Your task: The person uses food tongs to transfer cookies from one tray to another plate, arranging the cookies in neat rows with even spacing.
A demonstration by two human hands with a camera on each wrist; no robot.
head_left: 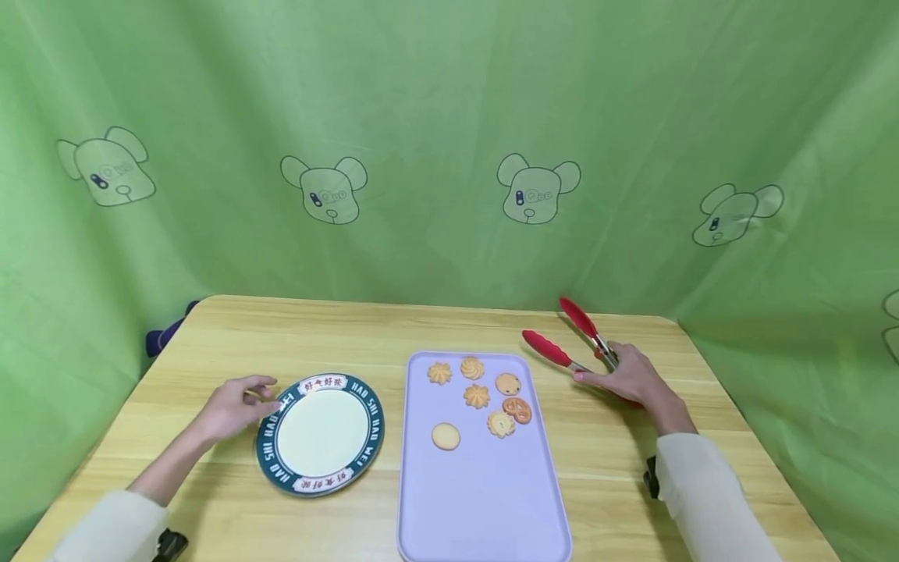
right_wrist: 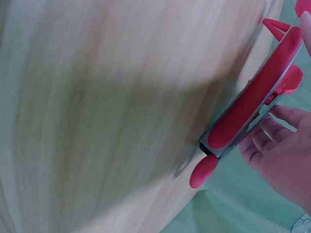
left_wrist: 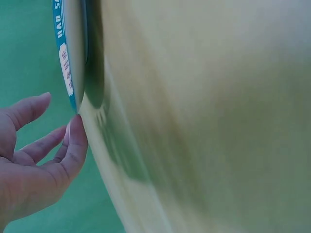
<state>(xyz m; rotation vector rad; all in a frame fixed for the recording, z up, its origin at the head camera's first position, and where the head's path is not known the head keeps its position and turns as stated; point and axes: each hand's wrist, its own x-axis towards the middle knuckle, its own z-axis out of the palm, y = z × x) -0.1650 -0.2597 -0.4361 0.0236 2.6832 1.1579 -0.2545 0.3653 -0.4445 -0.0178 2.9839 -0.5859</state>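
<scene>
My left hand (head_left: 235,407) hovers at the left rim of a round plate (head_left: 323,433), white with a dark green lettered border. In the left wrist view its loosely bent fingertips are right at the plate's edge (left_wrist: 65,68), thumb apart, nothing gripped. On the right side of the table, my right hand (head_left: 630,378) grips a pair of red and metal tongs (head_left: 548,347), thumb on one arm and fingers at the other. The tongs' two red tips spread apart, pointing away to the far left. The right wrist view shows the red-padded handle (right_wrist: 257,90) beside the curled fingers.
Between the hands lies a lilac tray (head_left: 485,507) with several biscuits on its far half, among them a pretzel-shaped one (head_left: 517,410) and a plain round one (head_left: 445,436). A green curtain (head_left: 435,257) hangs behind the wooden table (head_left: 295,336).
</scene>
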